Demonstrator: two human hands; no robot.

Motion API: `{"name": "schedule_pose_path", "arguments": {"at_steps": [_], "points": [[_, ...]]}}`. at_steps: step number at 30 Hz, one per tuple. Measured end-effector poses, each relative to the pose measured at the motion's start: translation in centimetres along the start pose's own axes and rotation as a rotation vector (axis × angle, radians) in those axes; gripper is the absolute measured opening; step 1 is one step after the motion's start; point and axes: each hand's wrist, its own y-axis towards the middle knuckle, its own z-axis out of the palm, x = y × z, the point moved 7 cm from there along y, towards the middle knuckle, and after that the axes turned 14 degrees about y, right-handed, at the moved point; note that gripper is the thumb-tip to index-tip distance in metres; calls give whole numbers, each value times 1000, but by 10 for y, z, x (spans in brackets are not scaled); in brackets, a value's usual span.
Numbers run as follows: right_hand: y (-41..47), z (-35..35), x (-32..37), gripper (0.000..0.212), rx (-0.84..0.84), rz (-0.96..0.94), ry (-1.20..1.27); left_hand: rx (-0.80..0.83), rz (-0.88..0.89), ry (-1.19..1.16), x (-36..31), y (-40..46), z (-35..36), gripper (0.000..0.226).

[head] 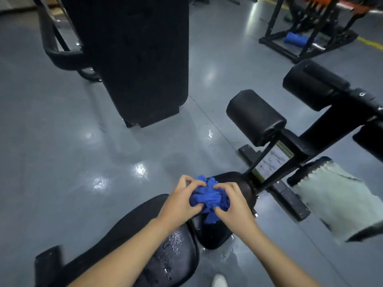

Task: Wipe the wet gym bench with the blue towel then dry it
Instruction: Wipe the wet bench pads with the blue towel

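Both the left hand (179,200) and right hand (232,200) clutch the bunched blue towel (209,196) above the wet gym bench (172,251), so wiping looks barely begun; next, press it onto the droplets.

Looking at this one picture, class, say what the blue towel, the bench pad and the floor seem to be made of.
Blue towel: soft woven or terry cloth, matt; it bunches into folds between both hands.
Bench pad: probably black vinyl or leatherette over padding; water beads on its smooth skin.
Floor: hard grey coating, perhaps epoxy or painted concrete; glossy, mirroring ceiling lights.
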Motion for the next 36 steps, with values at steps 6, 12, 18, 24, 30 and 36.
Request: {"name": "schedule_pose_path", "arguments": {"at_steps": [6,12,18,24,30,36], "points": [[-20,45,-119,52,103,50,-75,42,-35,-9,63,-15,108,49],[-24,81,-213,59,247,3,-327,42,11,-28,118,-12,199,51],[-18,108,-234,96,287,-291,-721,4,218,-7,150,-10,251,56],[-18,133,-238,110,424,-497,-828,0,479,111,173,-19,254,69],[-7,156,-250,89,398,-642,-863,-112,617,425,208,-27,241,73],[-11,162,-255,81,315,-665,-857,-266,576,571,213,-46,227,57]]}}
